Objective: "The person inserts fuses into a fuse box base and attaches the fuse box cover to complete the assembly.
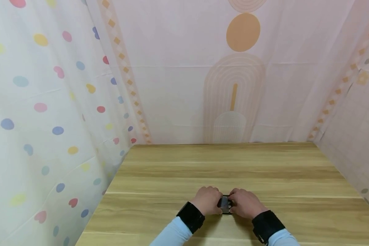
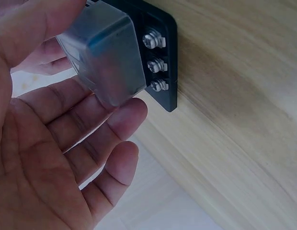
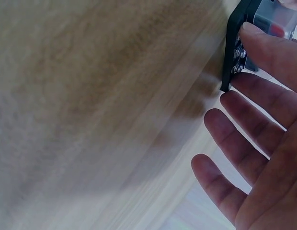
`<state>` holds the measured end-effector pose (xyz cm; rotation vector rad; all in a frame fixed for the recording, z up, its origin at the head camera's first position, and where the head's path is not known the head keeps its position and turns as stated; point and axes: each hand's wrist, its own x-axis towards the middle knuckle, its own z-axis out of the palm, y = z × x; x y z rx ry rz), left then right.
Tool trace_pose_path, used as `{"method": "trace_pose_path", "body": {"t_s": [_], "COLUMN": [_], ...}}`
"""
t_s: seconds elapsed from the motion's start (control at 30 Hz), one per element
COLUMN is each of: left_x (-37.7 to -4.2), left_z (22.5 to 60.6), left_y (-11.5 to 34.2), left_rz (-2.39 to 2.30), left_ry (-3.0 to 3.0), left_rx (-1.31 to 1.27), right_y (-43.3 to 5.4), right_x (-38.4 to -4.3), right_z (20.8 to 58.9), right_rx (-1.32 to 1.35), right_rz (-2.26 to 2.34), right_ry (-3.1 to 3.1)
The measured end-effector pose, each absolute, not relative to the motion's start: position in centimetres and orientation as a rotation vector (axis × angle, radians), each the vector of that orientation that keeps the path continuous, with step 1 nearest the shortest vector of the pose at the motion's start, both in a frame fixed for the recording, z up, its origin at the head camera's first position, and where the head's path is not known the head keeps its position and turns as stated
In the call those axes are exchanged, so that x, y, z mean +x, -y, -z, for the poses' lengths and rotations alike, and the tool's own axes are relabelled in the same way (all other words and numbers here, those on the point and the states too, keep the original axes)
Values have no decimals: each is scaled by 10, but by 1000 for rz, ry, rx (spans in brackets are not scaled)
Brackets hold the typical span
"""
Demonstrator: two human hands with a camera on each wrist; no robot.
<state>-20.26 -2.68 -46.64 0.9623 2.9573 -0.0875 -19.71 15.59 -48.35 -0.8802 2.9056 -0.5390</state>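
Note:
A small black fuse box (image 1: 225, 206) with a clear cover (image 2: 115, 52) lies close over the table, between both hands. Through the cover, blurred red and blue show. A row of screw terminals (image 2: 156, 65) lines one side of its black base (image 2: 169, 98). My left hand (image 1: 207, 201) holds the cover between thumb and fingers, the lower fingers spread loosely beneath it. On the other side, my right hand (image 1: 246, 203) pinches the base's edge by the screws with thumb and index finger. Its remaining fingers (image 3: 234, 136) are extended apart from the box.
The wood-grain table (image 1: 160, 171) reaches back to a curtain with a printed arch (image 1: 233, 95). A dotted curtain (image 1: 49, 143) hangs along the left, a pale patterned one (image 1: 353, 136) on the right. Each wrist wears a black band (image 1: 191, 217).

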Motion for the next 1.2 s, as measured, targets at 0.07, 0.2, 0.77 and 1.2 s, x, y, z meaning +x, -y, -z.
{"method": "trace_pose_path", "body": {"t_s": [0.07,0.2,0.77,1.2], "left_x": [-202,-202,-216,-228], "left_z": [467,469,461,456], "left_y": [27,30,63,95], "left_rz": [84,45,-78,-205], "left_ry": [-2962,-2964,-3091,-3187], "left_rx": [967,966,768,655], "right_y": [-156,-156,-157,-168], "right_x": [-197,-197,-198,-203], "right_z": [483,483,483,480], "right_rx": [-870,-842,-824,-715], "right_rz": [548,557,628,609], "right_ry": [-2900,-2889,-2909,-3008]}}
